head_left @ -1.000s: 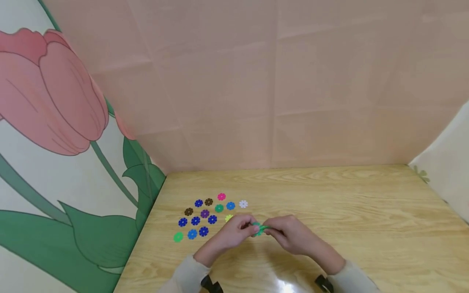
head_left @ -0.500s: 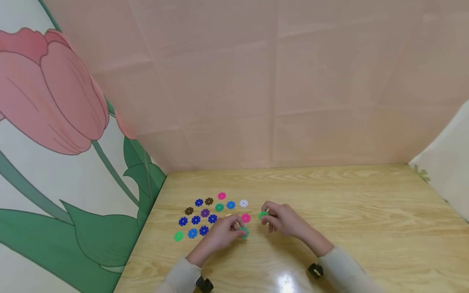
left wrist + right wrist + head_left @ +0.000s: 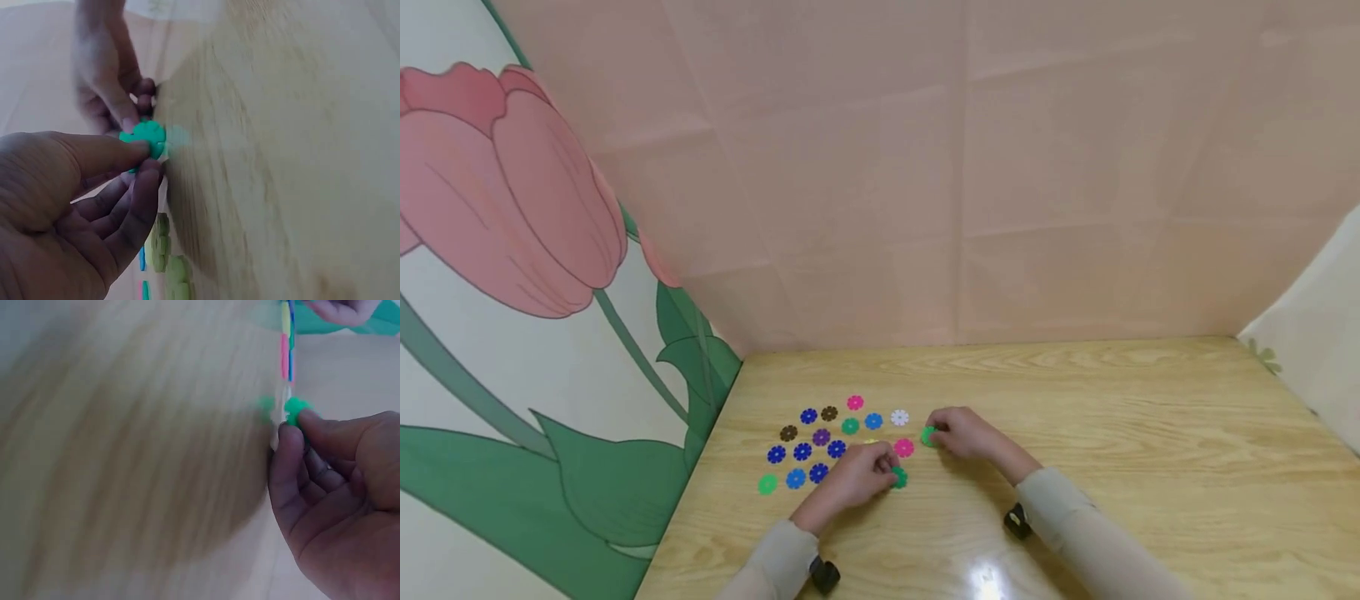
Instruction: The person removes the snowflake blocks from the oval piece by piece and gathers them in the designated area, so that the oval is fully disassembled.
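My left hand (image 3: 859, 477) pinches a dark green flower-shaped plastic disc (image 3: 899, 477) by its edge, low over the table. In the left wrist view this notched disc (image 3: 150, 136) sits between thumb and forefinger. My right hand (image 3: 966, 432) holds a brighter green disc (image 3: 928, 437) between thumb and fingers, beside a pink disc (image 3: 904, 447) and a white disc (image 3: 899, 417). From the right wrist, that green disc (image 3: 296, 410) shows at the fingertips, close to the tabletop. A yellow disc (image 3: 871, 442) is partly covered by my left hand.
Several flat discs lie spread on the wooden table (image 3: 1112, 450) left of my hands, among them a purple disc (image 3: 822, 437), a brown disc (image 3: 787, 433) and a light green disc (image 3: 767, 484). A pink cloth (image 3: 962, 167) hangs behind the table.
Both hands, earlier together at the green discs, have parted, each with one disc. The left hand shifted left and down; the right moved up and left, lowering its disc near the pink one.
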`<action>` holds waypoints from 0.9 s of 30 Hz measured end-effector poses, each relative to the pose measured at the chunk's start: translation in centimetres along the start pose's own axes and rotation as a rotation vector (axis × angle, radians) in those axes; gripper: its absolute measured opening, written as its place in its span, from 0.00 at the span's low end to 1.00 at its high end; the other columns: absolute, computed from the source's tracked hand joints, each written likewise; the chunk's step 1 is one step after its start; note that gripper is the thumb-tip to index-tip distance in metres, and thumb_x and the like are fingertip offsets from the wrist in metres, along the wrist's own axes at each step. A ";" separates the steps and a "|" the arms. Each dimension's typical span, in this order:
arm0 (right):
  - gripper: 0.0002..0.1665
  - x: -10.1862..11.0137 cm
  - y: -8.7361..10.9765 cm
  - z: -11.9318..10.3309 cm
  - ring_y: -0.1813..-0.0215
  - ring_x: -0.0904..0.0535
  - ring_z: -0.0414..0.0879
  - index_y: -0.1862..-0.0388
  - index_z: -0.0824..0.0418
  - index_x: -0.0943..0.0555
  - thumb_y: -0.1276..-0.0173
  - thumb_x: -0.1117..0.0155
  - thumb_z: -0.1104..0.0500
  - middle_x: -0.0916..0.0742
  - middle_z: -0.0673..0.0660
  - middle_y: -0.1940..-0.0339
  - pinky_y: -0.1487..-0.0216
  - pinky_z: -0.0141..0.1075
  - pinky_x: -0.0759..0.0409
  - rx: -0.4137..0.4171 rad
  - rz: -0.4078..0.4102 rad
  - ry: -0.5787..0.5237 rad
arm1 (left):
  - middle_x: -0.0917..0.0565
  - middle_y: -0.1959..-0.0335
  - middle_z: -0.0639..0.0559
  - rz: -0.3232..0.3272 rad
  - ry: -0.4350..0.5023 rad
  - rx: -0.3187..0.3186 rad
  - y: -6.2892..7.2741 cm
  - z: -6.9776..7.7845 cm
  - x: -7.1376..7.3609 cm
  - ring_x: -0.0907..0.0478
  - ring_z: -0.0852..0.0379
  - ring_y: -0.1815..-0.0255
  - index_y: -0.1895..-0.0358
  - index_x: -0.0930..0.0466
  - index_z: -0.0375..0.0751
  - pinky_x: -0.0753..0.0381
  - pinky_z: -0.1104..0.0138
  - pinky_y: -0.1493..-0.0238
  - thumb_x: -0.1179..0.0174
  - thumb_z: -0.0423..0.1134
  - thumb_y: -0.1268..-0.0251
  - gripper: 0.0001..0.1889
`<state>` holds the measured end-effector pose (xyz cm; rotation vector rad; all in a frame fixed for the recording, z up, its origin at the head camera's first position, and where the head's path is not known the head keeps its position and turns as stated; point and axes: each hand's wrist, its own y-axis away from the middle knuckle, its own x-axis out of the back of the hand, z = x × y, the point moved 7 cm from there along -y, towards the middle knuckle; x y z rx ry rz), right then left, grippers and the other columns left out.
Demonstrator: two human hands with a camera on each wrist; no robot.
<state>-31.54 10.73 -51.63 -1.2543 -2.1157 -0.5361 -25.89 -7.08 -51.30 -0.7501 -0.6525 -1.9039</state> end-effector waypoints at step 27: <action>0.06 -0.5 -1.9 0.1 0.72 0.22 0.47 0.58 0.60 0.27 0.24 0.38 0.60 0.19 0.56 0.70 0.71 0.37 0.21 -0.174 -0.081 0.030 | 0.20 0.68 0.62 0.077 -0.117 -0.032 0.0 -0.4 2.2 0.25 0.65 0.67 0.59 0.15 0.48 0.22 0.70 0.65 0.32 0.43 0.33 0.05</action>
